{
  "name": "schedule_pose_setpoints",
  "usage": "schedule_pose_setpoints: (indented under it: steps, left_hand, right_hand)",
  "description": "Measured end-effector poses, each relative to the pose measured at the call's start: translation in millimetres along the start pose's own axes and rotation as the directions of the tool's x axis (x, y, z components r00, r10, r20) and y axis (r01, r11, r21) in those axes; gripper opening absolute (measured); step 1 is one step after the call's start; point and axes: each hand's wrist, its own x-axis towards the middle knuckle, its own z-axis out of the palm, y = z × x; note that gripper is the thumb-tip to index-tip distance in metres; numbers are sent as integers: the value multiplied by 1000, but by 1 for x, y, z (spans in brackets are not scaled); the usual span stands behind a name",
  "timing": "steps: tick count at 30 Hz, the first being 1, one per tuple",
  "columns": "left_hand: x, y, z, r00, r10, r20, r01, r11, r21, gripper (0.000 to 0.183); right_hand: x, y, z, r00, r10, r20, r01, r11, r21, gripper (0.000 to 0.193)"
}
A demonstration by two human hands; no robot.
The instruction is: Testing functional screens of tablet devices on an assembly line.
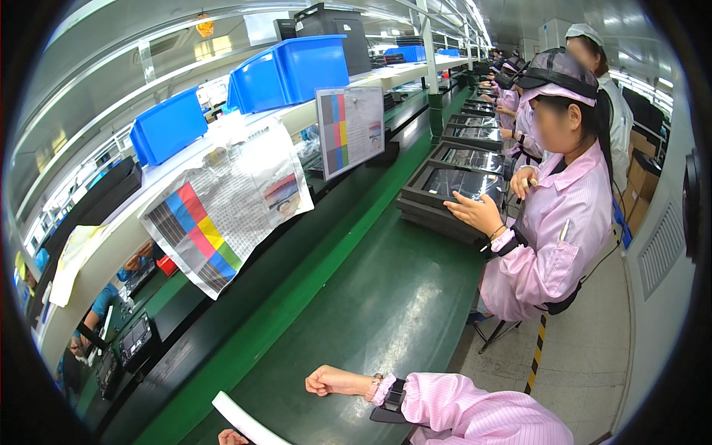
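Observation:
My right hand rests over the green work surface with its fingers curled into a loose fist. Nothing shows in it. A pink striped sleeve, a black band and a bracelet cover the arm behind it. At the lower edge, only the curled fingers of my left hand come into view. What they hold, if anything, is hidden. Right beside them a curved white strip rises from the lower edge; I cannot make out what it belongs to.
At right, a co-worker in pink sits by stacked black trays holding dark flat panels. Blue bins stand on the shelf above the line. A printed colour-bar sheet hangs from it. Black devices lie beyond, at left.

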Motion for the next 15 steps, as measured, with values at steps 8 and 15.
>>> schedule_pose_setpoints:
  steps: [8,15]
  left_hand:
    - [-1,1,-1,1000,-12,6,12,999,-40,19]
    - [-2,5,2,1000,-11,7,11,1000,-13,18]
  right_hand:
    - [0,2,-1,1000,-1,11,2,1000,-26,17]
    - [-1,-4,5,1000,12,-13,-13,1000,-28,17]
